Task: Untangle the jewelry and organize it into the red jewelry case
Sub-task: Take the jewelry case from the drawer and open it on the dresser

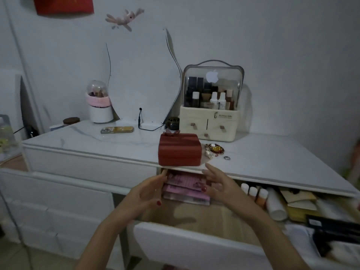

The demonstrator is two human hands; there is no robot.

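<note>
The red jewelry case [179, 150] sits closed on the white dresser top [97, 141], close to its front edge, with a small bow on its lid. Just right of it lies a tangled pile of jewelry [213, 149] with pearls and gold pieces, and a small ring [227, 158] lies apart to the right. My left hand [146, 191] and my right hand [218, 184] hover open below the case, over the open drawer, fingers relaxed and holding nothing.
The open drawer [187, 236] holds pink boxes [185, 189], bottles [259, 195] and papers. At the back stand a cosmetics organizer [211, 106], a mirror [142, 78], a phone [116, 130], a small dark jar [173, 122] and a domed brush holder [99, 106].
</note>
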